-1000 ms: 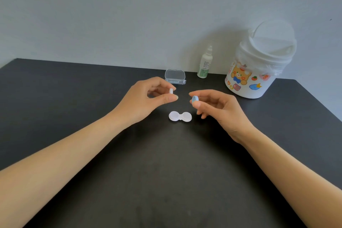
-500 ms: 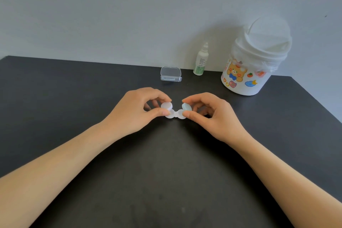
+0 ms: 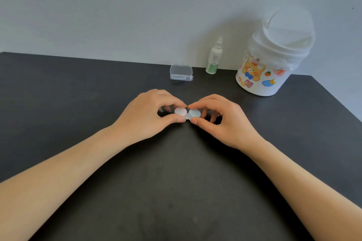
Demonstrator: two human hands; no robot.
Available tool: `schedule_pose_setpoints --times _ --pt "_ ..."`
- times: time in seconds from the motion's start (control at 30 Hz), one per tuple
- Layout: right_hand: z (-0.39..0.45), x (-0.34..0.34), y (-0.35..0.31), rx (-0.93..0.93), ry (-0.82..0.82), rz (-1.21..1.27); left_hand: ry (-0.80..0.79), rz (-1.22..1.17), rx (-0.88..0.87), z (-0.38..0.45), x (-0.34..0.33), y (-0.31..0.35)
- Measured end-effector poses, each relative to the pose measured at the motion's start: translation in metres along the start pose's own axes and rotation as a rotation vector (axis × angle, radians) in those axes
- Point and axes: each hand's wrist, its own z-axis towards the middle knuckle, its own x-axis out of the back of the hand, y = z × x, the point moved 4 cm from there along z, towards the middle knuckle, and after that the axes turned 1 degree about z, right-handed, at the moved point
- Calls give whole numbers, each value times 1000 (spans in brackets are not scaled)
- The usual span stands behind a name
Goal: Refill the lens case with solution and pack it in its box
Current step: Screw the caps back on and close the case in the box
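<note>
Two bare forearms are reaching in from the bottom corners over a dark worktop [image 3: 78, 103], meeting near its middle. The left hand [image 3: 148, 115] is curling its fingers [image 3: 177, 119] round the white cap [image 3: 180, 111], thumb on the near edge & index on the far edge, pinching it. The right hand [image 3: 223, 121] is doing the same w/ the pale blue cap [image 3: 195, 113], thumb near, index far. Both caps are sitting flat on the lens case [image 3: 187, 116], which is lying on the worktop between the two hands; can't tell whether the caps are screwed tight. Further back, a small clear box [image 3: 181, 72] is standing w/ its lid up, well apart from the hands. Right of it, near the wall, a small solution bottle [image 3: 214, 58] is standing upright. Far right, a white bin [image 3: 270, 60] w/ a bear sticker & swing lid is sitting at the worktop's back edge.
</note>
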Motion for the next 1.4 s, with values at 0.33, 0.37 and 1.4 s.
schedule_pose_setpoints --times 0.33,0.37,1.4 --pt "0 -1 -1 8 -4 -16 -1 31 -3 1 -2 -3" --pt "0 -1 -1 7 -4 -18 0 33 -4 1 -2 -3" --pt "13 -3 -1 -63 35 -108 75 72 -12 6 -5 -9"
